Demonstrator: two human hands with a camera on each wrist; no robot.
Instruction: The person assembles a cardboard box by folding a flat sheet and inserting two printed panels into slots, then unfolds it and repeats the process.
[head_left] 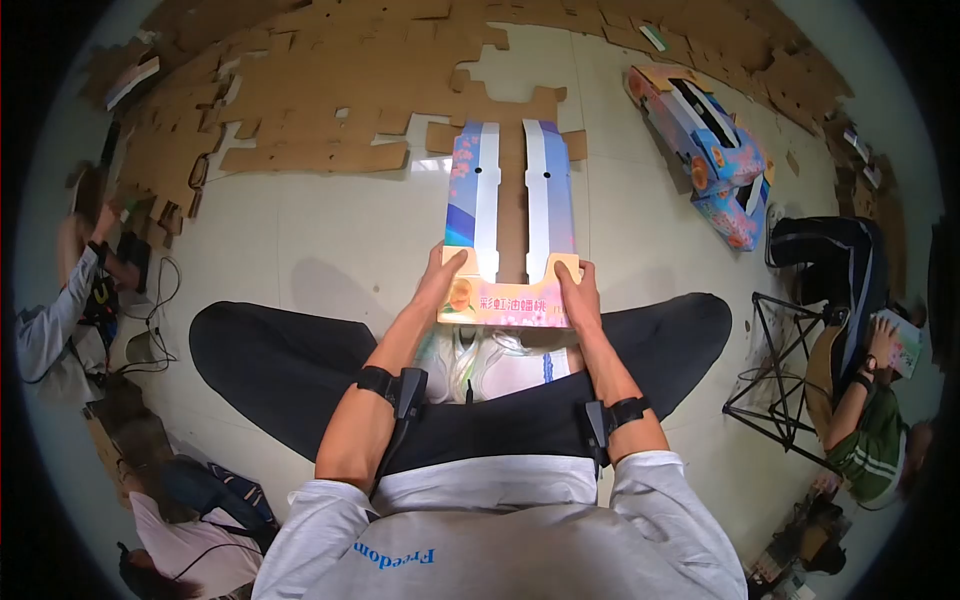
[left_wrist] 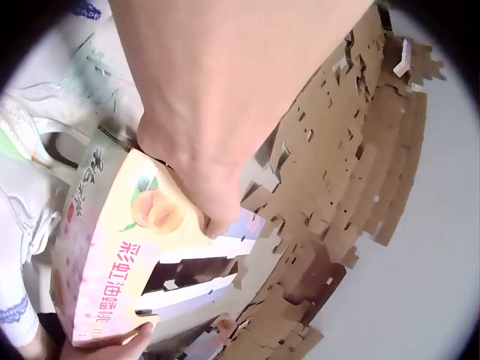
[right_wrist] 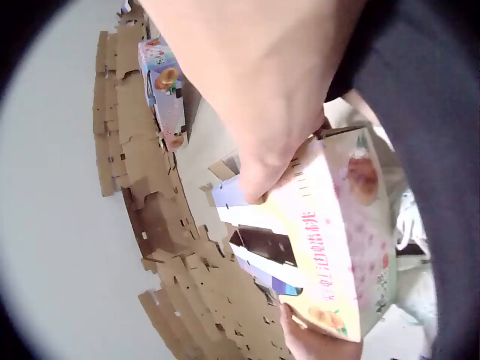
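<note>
A printed carton with peach pictures, a long slot down its middle and white strips beside the slot lies in front of the person's crossed legs. The left hand grips its near left corner, thumb on top; the right hand grips the near right corner the same way. In the left wrist view the left hand covers part of the carton's top. In the right wrist view the right hand lies over the carton's edge. The fingers under the carton are mostly hidden.
Flattened brown cardboard spreads across the floor ahead. Two printed cartons stand at the front right. A black folding frame is on the right. Other people sit at both sides, with cables on the left.
</note>
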